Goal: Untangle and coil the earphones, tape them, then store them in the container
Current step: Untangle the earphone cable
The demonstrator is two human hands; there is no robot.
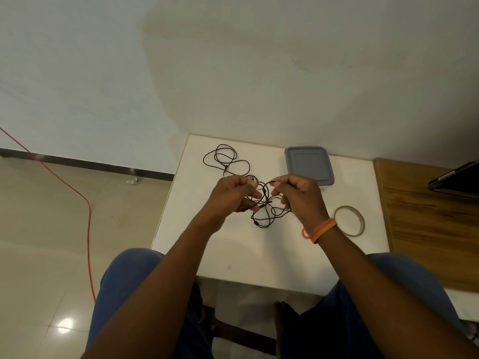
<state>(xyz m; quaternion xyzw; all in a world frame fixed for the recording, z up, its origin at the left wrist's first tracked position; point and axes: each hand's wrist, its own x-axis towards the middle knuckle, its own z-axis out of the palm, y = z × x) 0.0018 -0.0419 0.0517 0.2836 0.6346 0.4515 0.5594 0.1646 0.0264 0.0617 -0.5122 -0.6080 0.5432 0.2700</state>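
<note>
Left hand (pixel 234 194): your grip is pinching the tangled earphones (pixel 261 203).
Right hand (pixel 298 196): your grip is pinching a cord end above the table (pixel 259 260).

Two hands (pixel 233 195) (pixel 298 195), one tangled earphone cable (pixel 228 161), one grey container (pixel 308 164), one tape roll (pixel 361 224).

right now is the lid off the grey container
No, the grey lid sits flat on the container at the table's far side, beyond the hands working the earphones.
</note>
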